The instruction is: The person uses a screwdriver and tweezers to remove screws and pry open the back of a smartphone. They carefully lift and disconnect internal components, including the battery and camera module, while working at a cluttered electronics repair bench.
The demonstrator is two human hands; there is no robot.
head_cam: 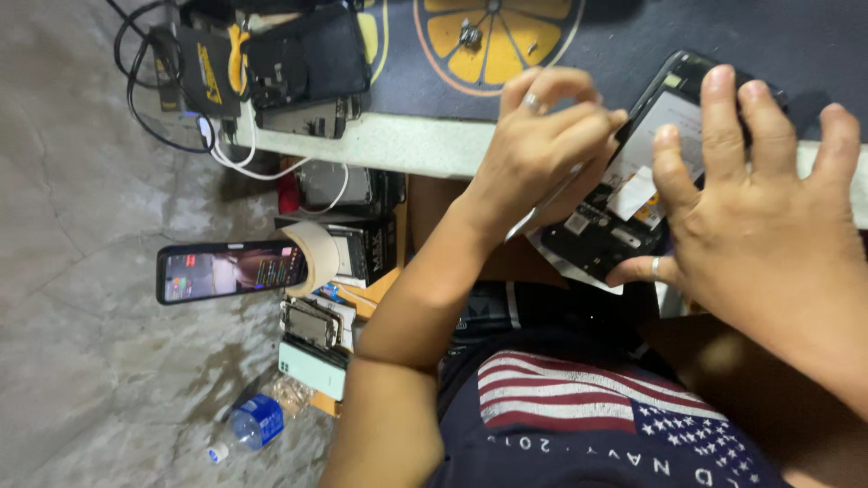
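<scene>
An opened black phone (624, 203) with its back cover off shows circuit parts and a white label. It is tilted over the edge of the white tabletop (398, 143). My right hand (768, 226) grips it from the right, fingers spread over its top and the thumb curled under its lower edge. My left hand (542, 136) is bunched at the phone's left side, pinching a thin pale tool (541, 206) whose tip reaches into the phone. Both hands wear a ring.
A dark mat with a lemon-slice print (493, 36) covers the table. On the floor at left lie a phone with a lit screen (226, 271), a tape roll (318, 258), stacked phone parts (312, 325) and a plastic bottle (253, 422). Cables and a black device (203, 72) sit at the top left.
</scene>
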